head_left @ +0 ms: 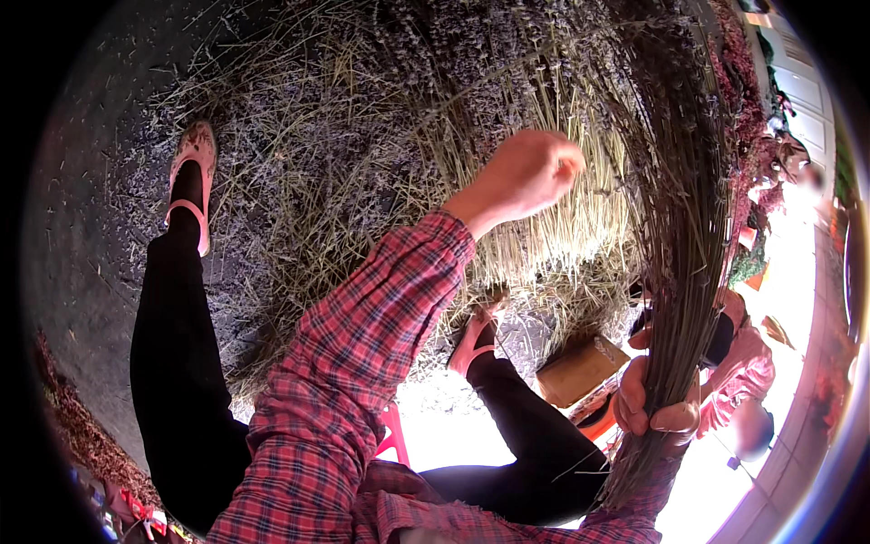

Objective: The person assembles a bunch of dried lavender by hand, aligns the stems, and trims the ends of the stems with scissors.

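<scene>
My right hand is wrapped round the lower stems of a long, thick bundle of dried lavender. The bundle stands nearly upright in the picture, its purple-grey flower heads toward the top edge and its cut stem ends below my fist. My left hand is closed in a loose fist, with the arm stretched out over the heap of lavender stalks. Whether thin stalks are inside that fist is hidden by the curled fingers. Pale stems lie side by side just beyond and beneath it.
Loose stalks and fallen flowers cover the dark floor. My feet in pink shoes straddle the litter. A cardboard box lies beside the bundle. Another person in a pink top is at the right, near dark red dried flowers.
</scene>
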`<state>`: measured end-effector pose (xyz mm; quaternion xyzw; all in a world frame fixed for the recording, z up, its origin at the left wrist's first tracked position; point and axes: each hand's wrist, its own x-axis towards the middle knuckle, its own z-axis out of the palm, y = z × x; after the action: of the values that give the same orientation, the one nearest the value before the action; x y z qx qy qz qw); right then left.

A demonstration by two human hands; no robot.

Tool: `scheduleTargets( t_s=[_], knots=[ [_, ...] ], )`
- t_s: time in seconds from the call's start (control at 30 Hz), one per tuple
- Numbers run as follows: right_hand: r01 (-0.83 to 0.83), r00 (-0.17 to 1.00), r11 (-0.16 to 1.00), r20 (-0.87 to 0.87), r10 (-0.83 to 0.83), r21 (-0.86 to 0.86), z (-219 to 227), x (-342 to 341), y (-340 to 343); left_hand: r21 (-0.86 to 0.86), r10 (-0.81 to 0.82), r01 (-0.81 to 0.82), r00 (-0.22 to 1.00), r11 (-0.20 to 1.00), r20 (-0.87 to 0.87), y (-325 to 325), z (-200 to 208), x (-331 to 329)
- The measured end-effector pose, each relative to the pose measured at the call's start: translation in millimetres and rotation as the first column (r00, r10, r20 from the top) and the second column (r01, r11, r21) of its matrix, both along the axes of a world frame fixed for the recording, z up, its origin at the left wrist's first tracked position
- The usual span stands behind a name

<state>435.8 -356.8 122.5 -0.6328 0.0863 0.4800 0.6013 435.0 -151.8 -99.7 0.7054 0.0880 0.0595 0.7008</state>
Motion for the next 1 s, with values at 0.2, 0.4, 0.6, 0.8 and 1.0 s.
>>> scheduleTargets(
  t_s=[0.2,0.4,0.6,0.8,1.0],
  knots=[
    [-0.027,0.982,0.973,-0.176,0.069,0.23,4.2,0.6,-8.3,-0.014,-0.229,0.228,0.968,0.973,-0.1,-15.6,0.3,35.7],
    [-0.286,0.849,0.728,-0.187,0.494,0.623,17.5,27.6,-36.4,0.077,-0.101,0.123,0.965,0.989,-0.242,11.3,-42.2,54.3],
    [-0.279,0.907,0.754,-0.096,0.411,0.595,39.9,13.7,-53.5,0.003,-0.03,0.032,0.963,0.999,-0.267,10.2,-46.2,50.5],
    [-0.252,0.967,0.878,0.148,0.209,0.407,39.1,-12.2,-41.7,-0.01,0.149,-0.15,0.984,0.989,-0.099,-1.8,-44.7,14.8],
    [0.086,0.914,0.993,0.39,-0.112,0.083,39.2,-48.8,4.6,-0.081,0.117,-0.133,0.976,0.988,-0.185,-28.4,-8.7,-67.3]
  ],
)
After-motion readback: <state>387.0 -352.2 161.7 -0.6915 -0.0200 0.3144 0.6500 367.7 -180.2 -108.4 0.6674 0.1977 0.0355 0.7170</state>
